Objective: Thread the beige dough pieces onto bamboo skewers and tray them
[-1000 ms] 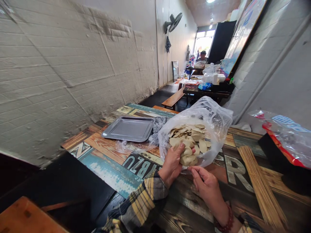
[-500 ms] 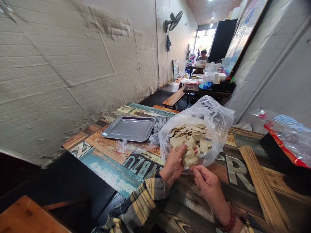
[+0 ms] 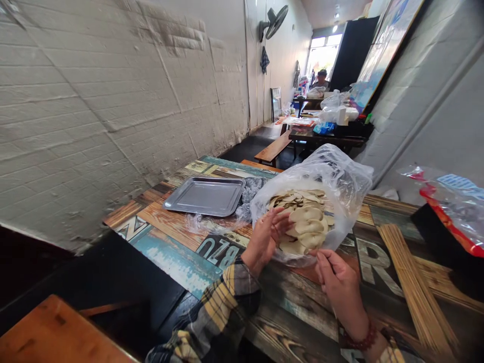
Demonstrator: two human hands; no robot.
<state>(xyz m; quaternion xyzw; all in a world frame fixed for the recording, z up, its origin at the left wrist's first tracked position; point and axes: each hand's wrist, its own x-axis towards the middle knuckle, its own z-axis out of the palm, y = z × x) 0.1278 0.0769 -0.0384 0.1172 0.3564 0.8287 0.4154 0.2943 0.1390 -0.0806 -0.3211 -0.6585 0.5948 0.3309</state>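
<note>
My right hand (image 3: pixel 338 282) is closed in a pinch at the near edge of the plastic bag (image 3: pixel 346 191). It grips the end of a thin skewer, mostly hidden by my fingers and the slices on it. A short row of pale, flat, oval slices (image 3: pixel 310 227) extends from the fingertips over the bag's mouth. My left hand (image 3: pixel 264 237) is open just left of these slices, palm turned toward them and fingers apart. Many loose slices (image 3: pixel 297 196) of the same kind lie in the bag beneath.
A metal tray (image 3: pixel 206 196) lies left of the bag, with crumpled clear plastic (image 3: pixel 212 223) beside it. A bundle of bamboo skewers (image 3: pixel 418 287) rests on the patterned table (image 3: pixel 162 262) at right, near a black box (image 3: pixel 438 237). Farther back are benches, cluttered tables and a seated person (image 3: pixel 321 79).
My left hand has let go of the slices and spread its fingers. The skewered row has risen and shows more fully, while my right hand keeps its pinch. The view has shifted slightly.
</note>
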